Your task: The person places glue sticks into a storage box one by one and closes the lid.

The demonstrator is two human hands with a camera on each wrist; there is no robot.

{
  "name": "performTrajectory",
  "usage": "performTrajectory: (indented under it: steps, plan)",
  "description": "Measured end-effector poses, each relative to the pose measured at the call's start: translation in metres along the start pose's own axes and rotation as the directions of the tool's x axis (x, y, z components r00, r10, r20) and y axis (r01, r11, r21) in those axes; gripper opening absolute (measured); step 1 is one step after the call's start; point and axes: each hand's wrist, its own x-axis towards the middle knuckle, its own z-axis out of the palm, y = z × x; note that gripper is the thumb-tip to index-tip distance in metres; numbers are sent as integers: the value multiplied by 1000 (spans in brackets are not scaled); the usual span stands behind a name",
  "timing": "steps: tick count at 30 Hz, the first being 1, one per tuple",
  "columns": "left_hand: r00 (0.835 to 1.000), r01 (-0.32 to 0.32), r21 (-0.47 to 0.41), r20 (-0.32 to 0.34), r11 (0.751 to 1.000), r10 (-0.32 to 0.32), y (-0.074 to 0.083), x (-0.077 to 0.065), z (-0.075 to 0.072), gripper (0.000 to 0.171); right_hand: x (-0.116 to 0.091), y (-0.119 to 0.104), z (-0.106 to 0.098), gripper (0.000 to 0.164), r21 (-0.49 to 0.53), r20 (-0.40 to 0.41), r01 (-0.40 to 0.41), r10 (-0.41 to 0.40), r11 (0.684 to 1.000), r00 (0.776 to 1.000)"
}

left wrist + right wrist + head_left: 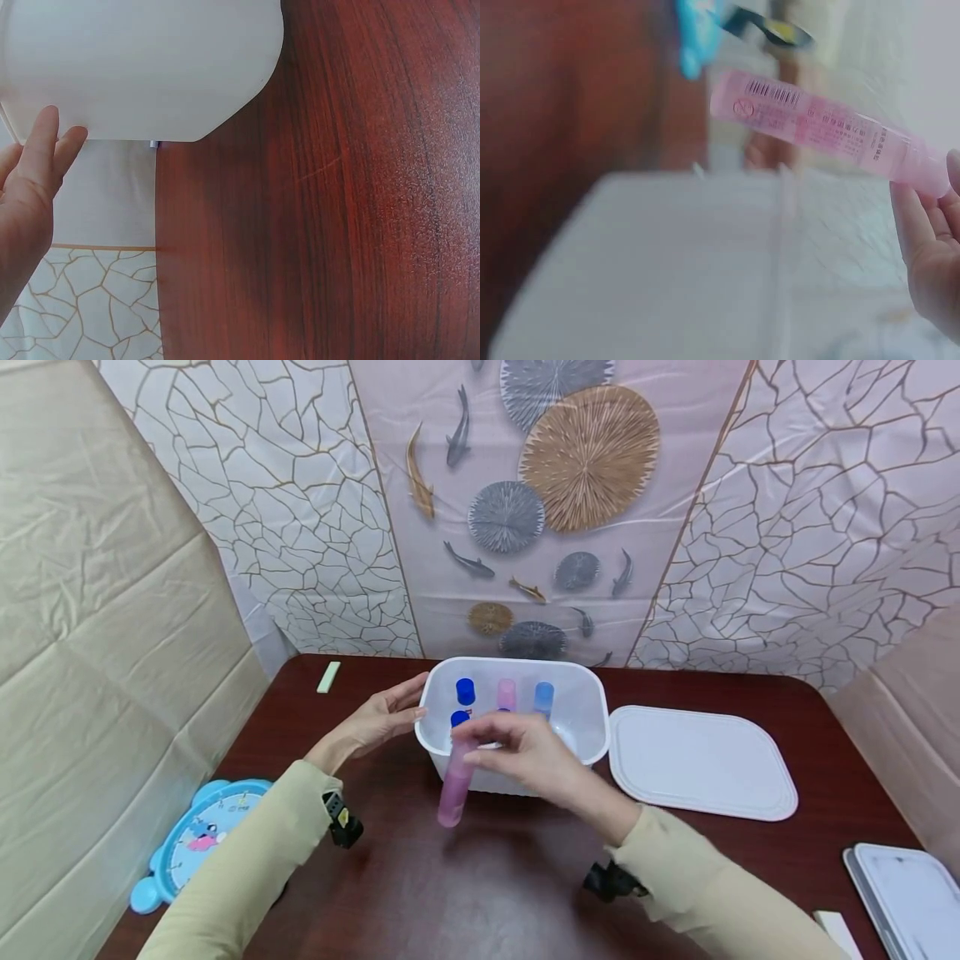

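Note:
My right hand [528, 752] pinches the top end of a pink see-through tube [456, 785] between thumb and fingers. It hangs tilted in front of the white bin [517, 781], its lower end pointing down over the table. A barcode and small print show on the pink tube [802, 120] in the right wrist view. My left hand [382, 722] lies at the bin's left end, its fairly straight fingertips [46, 124] against the wall. Inside the bin stand tubes with a dark blue cap [466, 692], a pink cap [507, 693] and a light blue cap [543, 695]; my right hand partly hides them.
A white lid [701, 764] lies flat to the right of the bin. On the left is a light blue toy clock [210, 835], partly behind my sleeve. A pale green strip [327, 677] lies at the back left, and a white case [911, 897] at the right edge.

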Motion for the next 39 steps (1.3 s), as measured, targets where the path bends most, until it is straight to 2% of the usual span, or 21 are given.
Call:
performTrajectory:
  steps: [4, 8, 12, 15, 21, 25, 31, 35, 39]
  plan:
    - [999, 23, 18, -26, 1000, -23, 1, 0, 1, 67, -5, -17, -35, 29, 9, -118, -15, 16, 1000, 993]
    - [998, 42, 31, -40, 999, -41, 2, 1, 1, 68, -9, -21, -66, 28, -10, -245, 11, -13, 1000, 970]
    - [998, 42, 31, -40, 999, -41, 2, 1, 1, 68, -10, -10, -88, 28, -45, -315, -4, -11, 999, 949]
    - [998, 43, 26, -43, 999, -42, 3, 0, 1, 69, -9, 6, -98, 31, -78, -312, -55, 28, 995, 950]
    - [998, 46, 26, -45, 999, -45, 4, 0, 2, 69, -1, 47, -108, 32, -156, -189, -175, 145, 972, 971]
    - [998, 55, 45, -43, 997, -53, 3, 0, 2, 69, 4, 63, -110, 31, -214, -77, -211, 199, 954, 977]
    - [998, 54, 50, -45, 997, -52, 2, 0, 1, 68, 12, 66, -109, 29, -270, 76, -174, 201, 947, 977]
    - [997, 58, 47, -51, 997, -55, 2, 1, 1, 67, 16, 66, -107, 29, -274, 174, -163, 216, 948, 961]
    - [998, 53, 51, -44, 997, -51, 2, 1, 1, 66, 17, 66, -106, 28, -295, 217, -176, 245, 939, 945]
